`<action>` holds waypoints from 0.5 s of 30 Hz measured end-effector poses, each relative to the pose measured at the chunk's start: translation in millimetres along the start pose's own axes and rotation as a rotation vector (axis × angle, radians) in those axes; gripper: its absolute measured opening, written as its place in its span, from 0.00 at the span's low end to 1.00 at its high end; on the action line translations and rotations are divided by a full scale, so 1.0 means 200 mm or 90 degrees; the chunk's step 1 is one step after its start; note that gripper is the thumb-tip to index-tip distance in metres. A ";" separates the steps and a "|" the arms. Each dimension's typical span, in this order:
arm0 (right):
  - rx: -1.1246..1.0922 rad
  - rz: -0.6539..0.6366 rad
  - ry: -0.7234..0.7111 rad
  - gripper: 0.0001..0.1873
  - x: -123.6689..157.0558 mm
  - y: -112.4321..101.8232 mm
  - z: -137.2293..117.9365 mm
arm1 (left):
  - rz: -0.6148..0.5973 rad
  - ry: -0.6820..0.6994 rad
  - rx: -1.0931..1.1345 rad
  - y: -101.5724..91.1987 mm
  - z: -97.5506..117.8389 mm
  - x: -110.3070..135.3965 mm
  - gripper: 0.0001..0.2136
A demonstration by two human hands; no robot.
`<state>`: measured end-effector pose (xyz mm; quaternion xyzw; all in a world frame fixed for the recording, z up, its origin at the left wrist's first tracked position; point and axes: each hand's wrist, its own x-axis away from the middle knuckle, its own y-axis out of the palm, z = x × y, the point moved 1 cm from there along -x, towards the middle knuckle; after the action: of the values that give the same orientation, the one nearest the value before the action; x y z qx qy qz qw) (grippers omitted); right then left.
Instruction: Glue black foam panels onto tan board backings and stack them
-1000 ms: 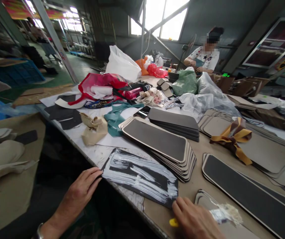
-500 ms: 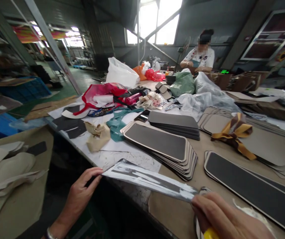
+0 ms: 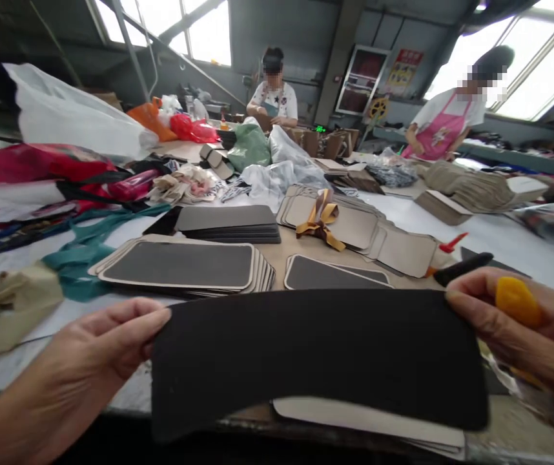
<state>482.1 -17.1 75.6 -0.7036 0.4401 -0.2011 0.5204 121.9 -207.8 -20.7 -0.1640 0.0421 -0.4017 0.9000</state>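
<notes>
A black rectangular sheet (image 3: pixel 316 355) is held up in front of me, its plain dark side facing the camera. My left hand (image 3: pixel 88 349) pinches its left edge and my right hand (image 3: pixel 523 323) grips its right edge. A yellow-handled tool (image 3: pixel 512 300) with a black tip also sits in my right hand. Under the sheet, at the table's near edge, lies a pale board (image 3: pixel 369 420).
On the table (image 3: pixel 500 236) lie a stack of grey-faced boards (image 3: pixel 180 266), darker sheets (image 3: pixel 228 223), tan boards with a yellow-brown ribbon (image 3: pixel 320 219), plastic bags (image 3: pixel 73 123) and cloth scraps (image 3: pixel 6 307). A seated person (image 3: pixel 272 97) and another in a pink apron (image 3: pixel 446 123) work at the back.
The glue-smeared black sheet has been lifted off the table and turned over, so its plain side now faces me. My view has swung right and lower.
</notes>
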 end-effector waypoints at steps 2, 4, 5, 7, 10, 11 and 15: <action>0.011 -0.060 0.095 0.24 0.04 0.01 0.17 | -0.182 -0.173 0.140 0.22 0.08 -0.01 0.21; 0.031 -0.097 0.160 0.25 0.09 0.07 0.32 | -0.283 -0.248 0.196 0.42 0.11 0.00 0.19; 0.037 -0.106 0.184 0.25 0.11 0.12 0.39 | -0.308 -0.252 0.197 0.50 0.11 0.00 0.19; 0.034 -0.106 0.202 0.22 0.16 0.23 0.52 | -0.335 -0.242 0.168 0.65 0.08 0.00 0.18; 0.015 -0.115 0.216 0.19 0.22 0.38 0.67 | -0.343 -0.221 0.089 0.78 0.02 -0.02 0.18; 0.007 -0.121 0.225 0.18 0.24 0.41 0.71 | -0.342 -0.215 0.062 0.80 0.01 -0.03 0.17; -0.010 -0.125 0.244 0.16 0.26 0.50 0.77 | -0.328 -0.179 -0.033 0.85 -0.03 -0.07 0.16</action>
<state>582.1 18.2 -82.3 -0.6960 0.4618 -0.3777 0.3995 232.4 -92.3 -82.7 -0.2462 -0.1154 -0.5890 0.7610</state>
